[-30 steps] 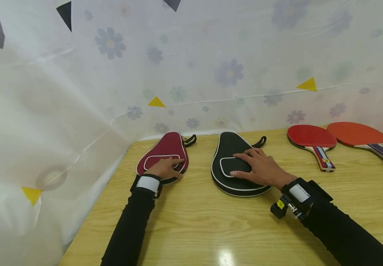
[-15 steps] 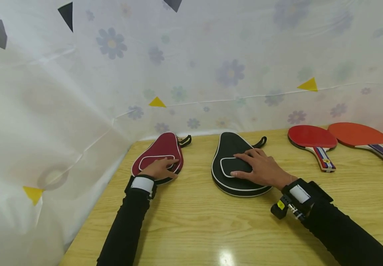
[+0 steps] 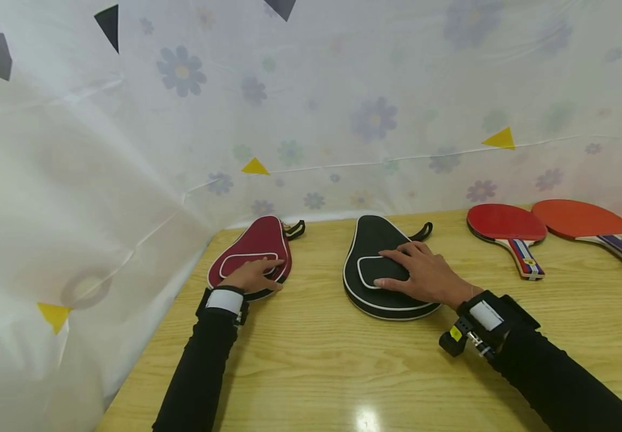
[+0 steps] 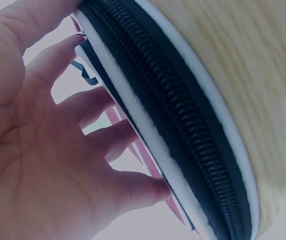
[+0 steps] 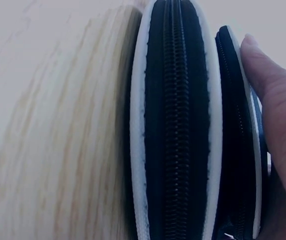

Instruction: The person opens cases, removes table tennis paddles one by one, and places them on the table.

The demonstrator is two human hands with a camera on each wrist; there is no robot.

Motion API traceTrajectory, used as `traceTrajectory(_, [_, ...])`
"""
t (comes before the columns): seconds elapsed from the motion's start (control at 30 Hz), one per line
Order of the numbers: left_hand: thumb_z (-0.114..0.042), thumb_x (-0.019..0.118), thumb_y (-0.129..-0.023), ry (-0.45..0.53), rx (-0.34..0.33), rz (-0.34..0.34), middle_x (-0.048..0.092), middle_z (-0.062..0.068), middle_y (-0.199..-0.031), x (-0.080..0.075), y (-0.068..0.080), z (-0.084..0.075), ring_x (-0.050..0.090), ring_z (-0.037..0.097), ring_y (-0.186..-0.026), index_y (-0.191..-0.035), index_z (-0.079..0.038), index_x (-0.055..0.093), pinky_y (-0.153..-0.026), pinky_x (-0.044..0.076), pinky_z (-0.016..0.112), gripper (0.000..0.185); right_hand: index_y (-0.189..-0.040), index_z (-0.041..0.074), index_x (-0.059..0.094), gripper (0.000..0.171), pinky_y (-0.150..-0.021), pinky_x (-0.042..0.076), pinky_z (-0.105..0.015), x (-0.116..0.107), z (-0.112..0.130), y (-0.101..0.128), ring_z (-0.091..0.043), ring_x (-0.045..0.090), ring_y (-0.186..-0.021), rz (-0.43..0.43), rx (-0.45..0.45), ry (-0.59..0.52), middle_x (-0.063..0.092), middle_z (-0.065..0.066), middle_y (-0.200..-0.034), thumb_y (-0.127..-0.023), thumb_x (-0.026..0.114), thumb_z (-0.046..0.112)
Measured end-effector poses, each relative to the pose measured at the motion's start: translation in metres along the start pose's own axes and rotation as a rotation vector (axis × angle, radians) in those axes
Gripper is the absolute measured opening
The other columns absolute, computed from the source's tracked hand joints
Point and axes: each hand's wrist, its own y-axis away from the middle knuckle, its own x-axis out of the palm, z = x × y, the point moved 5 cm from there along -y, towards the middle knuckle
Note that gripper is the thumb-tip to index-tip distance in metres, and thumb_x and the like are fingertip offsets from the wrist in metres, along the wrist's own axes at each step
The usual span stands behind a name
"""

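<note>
A dark red table tennis bat case [image 3: 259, 239] with white piping lies flat at the left of the table. My left hand [image 3: 251, 276] rests on its front pocket, fingers fairly straight. In the left wrist view, the fingertips touch the case's top and its black zip [image 4: 175, 107] runs along the side. My right hand [image 3: 424, 275] lies spread on the pocket of a black bat case [image 3: 377, 237], to the right of the red one. The right wrist view shows this case's closed zip [image 5: 176, 125] and my thumb [image 5: 275, 95] against the pocket.
Two table tennis bats, one red [image 3: 505, 221] and one orange-red [image 3: 581, 217], lie at the right with handles towards me. Black wrist loops [image 3: 295, 229] stick out from the cases. A flowered white sheet [image 3: 311, 108] hangs behind the wooden table [image 3: 311, 372].
The red case has slid a little to the left under my left hand. My right hand and the black case stay where they were.
</note>
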Motion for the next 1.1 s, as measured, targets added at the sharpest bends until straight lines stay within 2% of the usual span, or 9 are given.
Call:
traceTrajectory(0.33, [-0.024, 0.068, -0.099, -0.008, -0.001, -0.020, 0.028, 0.022, -0.162, -0.002, 0.005, 0.015, 0.027, 0.044, -0.148, -0.156, -0.011, 0.040, -0.114, 0.031, 0.058, 0.065, -0.146, 0.017, 0.055, 0.068, -0.091, 0.042, -0.071, -0.001, 0.001, 0.001, -0.044, 0.036, -0.136, -0.018, -0.010, -0.008, 0.053, -0.020, -0.137, -0.092, 0.066, 0.058])
traceTrajectory(0.63, [-0.021, 0.065, -0.100, 0.029, -0.029, -0.030, 0.026, 0.023, -0.162, -0.006, 0.011, 0.028, 0.022, 0.045, -0.149, -0.156, -0.010, 0.039, -0.115, 0.027, 0.061, 0.063, -0.146, 0.017, 0.055, 0.068, -0.092, 0.042, -0.071, -0.001, 0.001, 0.000, -0.045, 0.036, -0.136, -0.012, -0.006, -0.005, 0.052, -0.020, -0.137, -0.092, 0.065, 0.058])
traceTrajectory(0.93, [-0.018, 0.062, -0.101, 0.026, -0.044, -0.045, 0.024, 0.025, -0.162, -0.010, 0.020, 0.041, 0.022, 0.049, -0.147, -0.157, -0.007, 0.037, -0.114, 0.025, 0.064, 0.062, -0.146, 0.017, 0.056, 0.067, -0.091, 0.042, -0.071, -0.001, 0.001, -0.001, -0.044, 0.037, -0.135, -0.017, -0.016, 0.000, 0.053, -0.020, -0.136, -0.092, 0.066, 0.057])
traceTrajectory(1.1, [-0.019, 0.063, -0.101, 0.028, -0.047, -0.058, 0.024, 0.026, -0.162, -0.012, 0.020, 0.048, 0.023, 0.050, -0.147, -0.157, -0.007, 0.037, -0.113, 0.026, 0.064, 0.062, -0.146, 0.017, 0.055, 0.068, -0.092, 0.042, -0.071, -0.002, -0.001, 0.000, -0.044, 0.037, -0.136, -0.017, -0.009, 0.002, 0.052, -0.020, -0.137, -0.092, 0.066, 0.057])
